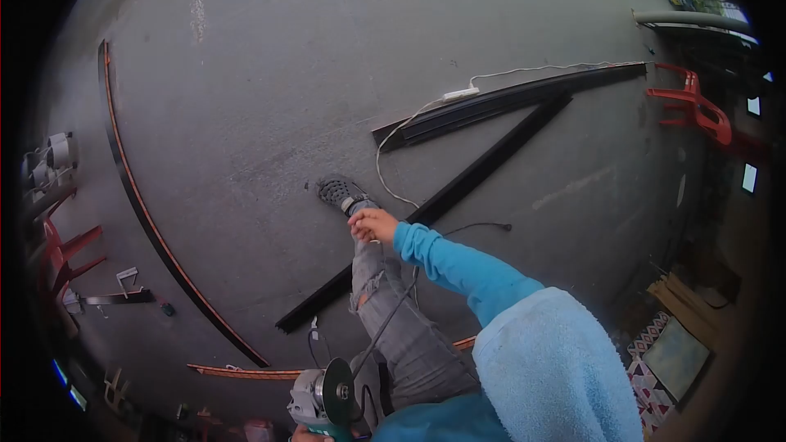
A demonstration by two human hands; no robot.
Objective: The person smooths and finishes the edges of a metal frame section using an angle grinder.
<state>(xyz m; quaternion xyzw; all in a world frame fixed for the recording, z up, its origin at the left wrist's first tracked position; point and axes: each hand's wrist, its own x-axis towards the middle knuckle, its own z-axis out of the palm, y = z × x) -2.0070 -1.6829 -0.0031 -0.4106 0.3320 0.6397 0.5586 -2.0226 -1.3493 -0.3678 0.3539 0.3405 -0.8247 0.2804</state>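
At the bottom edge, my left hand [307, 434] is wrapped round the green body of an angle grinder [309, 395], mostly out of frame. The grinder's dark, thin disc stands upright, and its grey cord [385, 323] runs up across my trouser leg. My right hand [372, 225], in a blue sleeve, is reached forward above my leg and shoe [340, 190]. Its fingers are curled together, and anything inside them is hidden. Close by, a long black metal profile [483, 168] lies slantwise on the floor, passing behind my leg and arm.
More black profiles [508, 102] lie at upper right with a white power strip [460, 94] and its cable. A long orange-edged strip [147, 205] lies at left. Red chairs [692, 106] stand at the right and left edges. A light-blue towel [557, 368] covers the lower right.
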